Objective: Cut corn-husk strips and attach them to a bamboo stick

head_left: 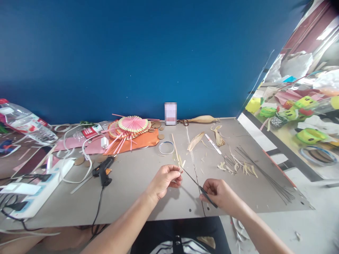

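Observation:
My left hand (168,179) is closed, its thumb and fingertips pinching a small pale strip (183,164) that looks like dried husk. My right hand (215,194) is wrapped around a long thin tool (208,196) with a thick black handle. The tool's slim dark shaft slants up and left, its tip by my left fingertips; its exact kind is unclear. A thin wooden stick (174,146) reaches from the table to just above my left hand. Beyond my hands lie a piece of dried husk (196,141), a white marker pen (213,144) and a wire coil (166,147).
A black glue gun (102,171) and a white power strip (39,190) with cables lie left. Paper fan rosettes (133,125) rest on orange sheets. Husk scraps (247,169) and dark wires (267,176) lie right. A pixelated card (171,113) leans against the blue wall (169,53).

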Available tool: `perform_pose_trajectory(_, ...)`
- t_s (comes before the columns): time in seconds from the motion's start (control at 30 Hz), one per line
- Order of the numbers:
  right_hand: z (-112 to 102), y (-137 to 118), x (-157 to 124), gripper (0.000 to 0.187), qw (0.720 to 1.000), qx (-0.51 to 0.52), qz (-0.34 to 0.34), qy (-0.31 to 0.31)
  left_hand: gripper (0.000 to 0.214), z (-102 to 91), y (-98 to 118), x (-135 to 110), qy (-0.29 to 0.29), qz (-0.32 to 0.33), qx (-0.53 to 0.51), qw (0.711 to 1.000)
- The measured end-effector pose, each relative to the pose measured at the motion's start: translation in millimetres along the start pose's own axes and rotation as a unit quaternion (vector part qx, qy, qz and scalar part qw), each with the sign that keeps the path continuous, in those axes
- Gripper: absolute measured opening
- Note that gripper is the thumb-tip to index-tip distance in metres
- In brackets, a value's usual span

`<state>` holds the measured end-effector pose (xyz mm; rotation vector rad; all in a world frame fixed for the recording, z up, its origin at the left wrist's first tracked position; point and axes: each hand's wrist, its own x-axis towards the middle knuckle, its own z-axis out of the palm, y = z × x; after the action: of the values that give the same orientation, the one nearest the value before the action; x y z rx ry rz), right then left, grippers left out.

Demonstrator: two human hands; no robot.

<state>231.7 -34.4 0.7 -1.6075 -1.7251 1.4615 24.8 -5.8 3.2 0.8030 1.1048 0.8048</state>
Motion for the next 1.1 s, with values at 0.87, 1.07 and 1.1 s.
perform_pose_trajectory(0.87, 5, -3, -1, 0.03, 1.0, 0.015, 0.011, 0.001, 0.013, 2.8, 0, -6, 0.07, 0.024, -0.118, 0.99)
perform_pose_trajectory(1.07, 11, -4, 0, 0.028, 0.999, 0.037, 0.015, 0.003, 0.009, 8.3, -7, -6, 0.084, 0.014, -0.198, 0.977)
perform_pose_trajectory(1.1, 11, -4, 0, 0.028, 0.999, 0.04, 0.013, 0.004, 0.007, 9.1, -8, -5, 0.087, 0.011, -0.203, 0.975)
